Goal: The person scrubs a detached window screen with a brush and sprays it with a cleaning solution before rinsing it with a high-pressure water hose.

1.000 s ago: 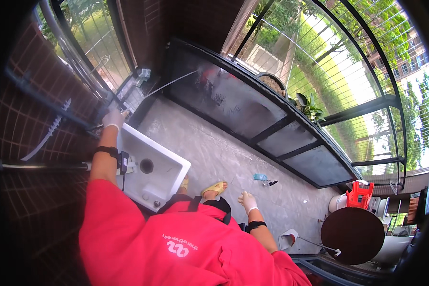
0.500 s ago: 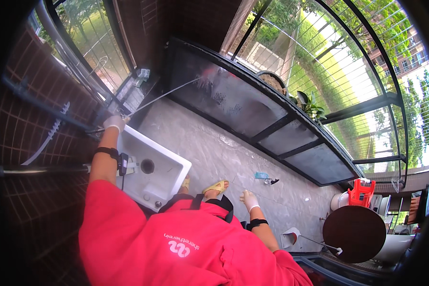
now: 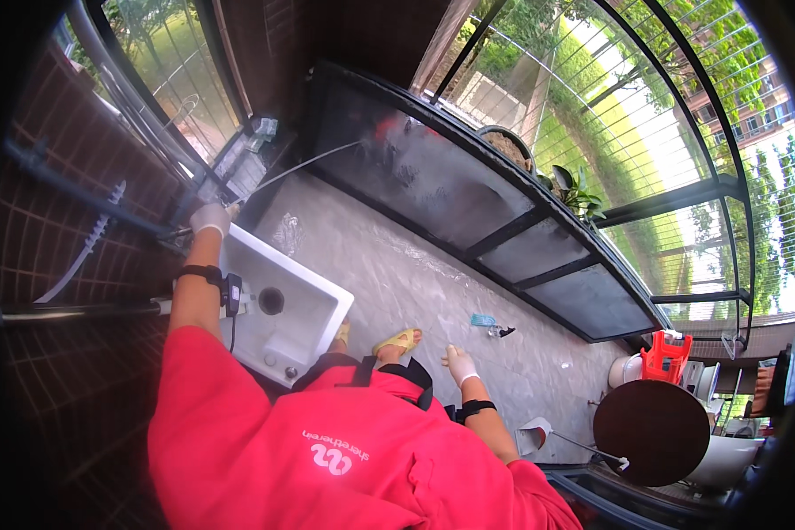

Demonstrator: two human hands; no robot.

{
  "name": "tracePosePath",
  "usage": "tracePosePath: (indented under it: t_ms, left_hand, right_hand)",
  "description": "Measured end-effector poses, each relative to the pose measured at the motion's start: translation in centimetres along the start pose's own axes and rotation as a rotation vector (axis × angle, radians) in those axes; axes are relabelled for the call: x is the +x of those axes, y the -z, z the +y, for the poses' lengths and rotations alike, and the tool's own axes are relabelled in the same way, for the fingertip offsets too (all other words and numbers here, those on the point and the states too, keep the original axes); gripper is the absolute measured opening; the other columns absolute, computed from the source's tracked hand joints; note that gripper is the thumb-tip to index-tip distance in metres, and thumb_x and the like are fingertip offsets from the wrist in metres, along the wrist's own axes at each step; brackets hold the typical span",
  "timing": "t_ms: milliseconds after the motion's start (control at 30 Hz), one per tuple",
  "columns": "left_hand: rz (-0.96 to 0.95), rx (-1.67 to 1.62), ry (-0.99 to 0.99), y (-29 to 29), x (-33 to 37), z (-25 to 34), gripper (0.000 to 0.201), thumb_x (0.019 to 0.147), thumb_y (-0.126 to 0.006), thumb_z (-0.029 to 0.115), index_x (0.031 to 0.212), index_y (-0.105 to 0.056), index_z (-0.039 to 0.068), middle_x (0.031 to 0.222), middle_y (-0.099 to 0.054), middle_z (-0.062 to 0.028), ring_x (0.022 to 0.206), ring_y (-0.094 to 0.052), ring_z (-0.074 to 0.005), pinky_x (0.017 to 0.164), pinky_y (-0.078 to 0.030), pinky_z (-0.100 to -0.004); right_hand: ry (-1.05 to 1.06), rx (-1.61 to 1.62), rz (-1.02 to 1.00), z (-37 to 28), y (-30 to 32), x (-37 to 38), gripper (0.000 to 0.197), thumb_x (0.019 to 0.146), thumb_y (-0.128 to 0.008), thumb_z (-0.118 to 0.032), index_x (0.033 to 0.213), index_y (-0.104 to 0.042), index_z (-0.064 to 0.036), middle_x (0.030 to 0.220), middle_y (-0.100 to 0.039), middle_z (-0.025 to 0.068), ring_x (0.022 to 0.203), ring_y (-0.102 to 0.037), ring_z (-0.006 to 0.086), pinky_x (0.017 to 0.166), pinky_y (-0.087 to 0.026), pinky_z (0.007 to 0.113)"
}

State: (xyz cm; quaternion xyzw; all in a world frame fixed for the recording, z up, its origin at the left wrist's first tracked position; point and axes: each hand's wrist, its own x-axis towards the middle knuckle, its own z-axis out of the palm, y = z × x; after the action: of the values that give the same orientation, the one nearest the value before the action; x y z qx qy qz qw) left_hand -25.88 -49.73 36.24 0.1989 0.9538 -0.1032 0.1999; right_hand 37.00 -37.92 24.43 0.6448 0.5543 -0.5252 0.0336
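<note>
Hands in pale gloves stand well apart: the right hand [image 3: 457, 364] is free with fingers loosely bent, while the left hand [image 3: 210, 217], by the far corner of the white sink [image 3: 314, 311], seems curled at the start of a thin pale jet [image 3: 316, 159], though I cannot tell what it grips. With that jet meeting the dark-framed panel [image 3: 468, 190] below the window bars, a steady wrist and slow, overlapping sweeps would likely serve best. Wet-looking floor [image 3: 375, 238] between calls for careful footing, as does the blue object [image 3: 483, 320] lying there; a leafy plant [image 3: 578, 196] sits above the panel.
</note>
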Motion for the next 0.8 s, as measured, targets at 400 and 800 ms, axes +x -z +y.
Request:
tracePosePath:
  t_ms: [400, 800]
  left_hand:
    - [-0.007, 0.022, -0.072, -1.4, 1.4, -0.6, 0.067, 0.088, -0.042, 0.062, 0.109, -0.066, 0.003, 0.112, -0.063, -0.0199, 0.107, -0.060, -0.0334, 0.090, -0.047, -0.0410]
    - [-0.116, 0.191, -0.178, -1.3, -2.1, -0.5, 0.066, 0.089, -0.041, 0.062, 0.113, -0.065, 0.006, 0.113, -0.064, -0.0168, 0.108, -0.060, -0.0302, 0.090, -0.046, -0.0395]
  right_hand:
    - [-0.040, 0.061, 0.032, 2.7, -0.7, 0.0, 0.046, 0.093, -0.042, -0.033, 0.117, -0.056, 0.0032, 0.091, -0.067, 0.0148, 0.080, -0.066, 0.0208, 0.071, -0.052, 0.032]
    - [-0.060, 0.005, 0.020, 2.7, -1.0, -0.2, 0.046, 0.093, -0.041, -0.034, 0.117, -0.057, 0.0030, 0.090, -0.067, 0.0137, 0.077, -0.064, 0.0196, 0.073, -0.050, 0.031]
